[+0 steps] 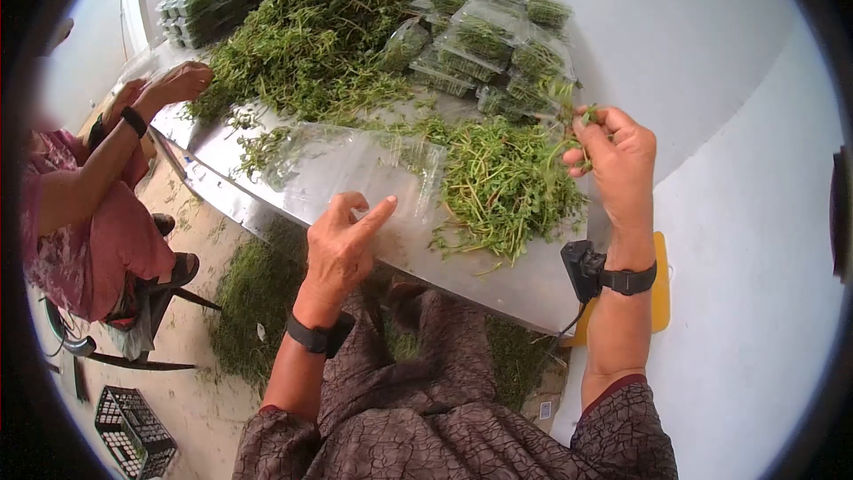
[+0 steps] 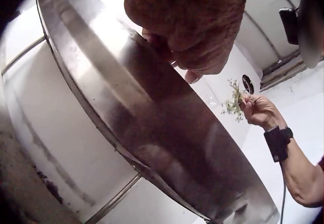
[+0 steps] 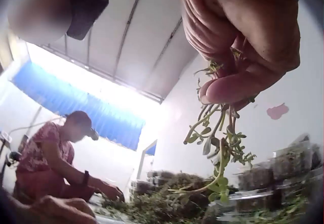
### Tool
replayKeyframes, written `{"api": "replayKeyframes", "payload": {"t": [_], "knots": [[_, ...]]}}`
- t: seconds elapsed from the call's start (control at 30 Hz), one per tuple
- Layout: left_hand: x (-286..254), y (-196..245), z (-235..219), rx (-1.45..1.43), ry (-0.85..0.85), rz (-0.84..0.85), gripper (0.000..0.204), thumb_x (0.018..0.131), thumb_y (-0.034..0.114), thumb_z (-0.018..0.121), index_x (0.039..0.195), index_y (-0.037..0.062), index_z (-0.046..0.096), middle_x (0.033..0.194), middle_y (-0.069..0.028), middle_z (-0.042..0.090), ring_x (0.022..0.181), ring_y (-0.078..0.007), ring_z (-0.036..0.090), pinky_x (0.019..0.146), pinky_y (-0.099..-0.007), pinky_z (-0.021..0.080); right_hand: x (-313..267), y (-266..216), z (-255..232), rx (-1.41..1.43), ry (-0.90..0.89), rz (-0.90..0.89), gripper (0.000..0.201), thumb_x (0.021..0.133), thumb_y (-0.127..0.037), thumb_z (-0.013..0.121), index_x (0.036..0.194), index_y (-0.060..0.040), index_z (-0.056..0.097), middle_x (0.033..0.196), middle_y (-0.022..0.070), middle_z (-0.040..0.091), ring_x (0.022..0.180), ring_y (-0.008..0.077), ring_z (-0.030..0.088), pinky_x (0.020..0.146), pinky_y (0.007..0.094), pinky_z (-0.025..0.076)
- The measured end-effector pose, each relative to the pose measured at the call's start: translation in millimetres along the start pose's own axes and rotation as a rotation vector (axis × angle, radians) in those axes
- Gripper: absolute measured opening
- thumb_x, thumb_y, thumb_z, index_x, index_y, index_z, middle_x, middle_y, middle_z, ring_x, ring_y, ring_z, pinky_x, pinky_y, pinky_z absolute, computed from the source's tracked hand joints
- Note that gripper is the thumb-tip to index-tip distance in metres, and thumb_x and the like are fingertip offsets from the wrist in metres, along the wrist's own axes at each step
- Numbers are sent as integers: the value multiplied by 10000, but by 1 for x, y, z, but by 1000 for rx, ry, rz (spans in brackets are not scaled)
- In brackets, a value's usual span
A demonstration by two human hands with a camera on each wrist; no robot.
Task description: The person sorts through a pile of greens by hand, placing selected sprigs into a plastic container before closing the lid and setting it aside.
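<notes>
My right hand [image 1: 613, 156] is raised over the right side of the metal table and pinches a few leafy green sprigs [image 3: 220, 148] between thumb and fingers. The stems and small rounded leaves hang below the fingertips in the right wrist view. Under that hand lies a loose heap of the same greens [image 1: 511, 187]. My left hand [image 1: 342, 244] is held at the table's front edge, index finger extended and the others loosely bent, with nothing in it. Just beyond its fingers, a clear plastic container [image 1: 373, 169] lies on the table, left of the heap.
A large mound of greens [image 1: 306, 36] covers the table's [image 1: 293, 200] back. Filled clear packs [image 1: 480, 40] are piled behind the heap, and more packs [image 1: 209, 0] are stacked back left. Another person [image 1: 98, 204] sits at left, hands at the mound. A black crate [image 1: 133, 431] stands on the floor.
</notes>
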State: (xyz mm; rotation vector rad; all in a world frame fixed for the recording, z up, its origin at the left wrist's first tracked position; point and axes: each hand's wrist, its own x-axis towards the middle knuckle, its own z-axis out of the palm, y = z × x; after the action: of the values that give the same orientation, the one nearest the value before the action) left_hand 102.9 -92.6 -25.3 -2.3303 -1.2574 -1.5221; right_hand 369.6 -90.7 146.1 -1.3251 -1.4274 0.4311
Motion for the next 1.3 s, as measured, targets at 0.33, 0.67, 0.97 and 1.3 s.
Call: {"api": "replayKeyframes", "payload": {"t": [0.33,0.67,0.97,1.3], "knots": [[-1,1,-1,46,-57,39,531,668,-25,586,1148,192,650,914,-76,540,694,-241,576,606,-349,496,-14,-13,77,392,-319,20,298,924,-158,580,1123,64,580,973,119,638,720,158,670,552,241,541],[-8,1,-5,42,81,41,475,709,-64,632,1151,107,649,988,-95,580,569,-188,555,493,-319,466,-68,21,57,-19,-340,60,226,890,-117,604,1030,58,632,825,103,672,687,126,636,564,266,494],[-6,11,-25,250,88,129,407,740,204,683,1141,131,671,1164,-67,605,1056,-262,545,961,-454,355,-121,64,47,-390,-82,-246,178,785,-26,668,954,29,654,967,181,681,796,325,656,695,377,523],[35,32,-18,131,-297,129,269,799,306,685,904,58,675,885,-76,668,1045,-269,561,1041,-532,270,-137,88,48,-498,-152,-374,248,712,1,700,955,14,657,1098,148,653,997,315,600,859,406,493]]}}
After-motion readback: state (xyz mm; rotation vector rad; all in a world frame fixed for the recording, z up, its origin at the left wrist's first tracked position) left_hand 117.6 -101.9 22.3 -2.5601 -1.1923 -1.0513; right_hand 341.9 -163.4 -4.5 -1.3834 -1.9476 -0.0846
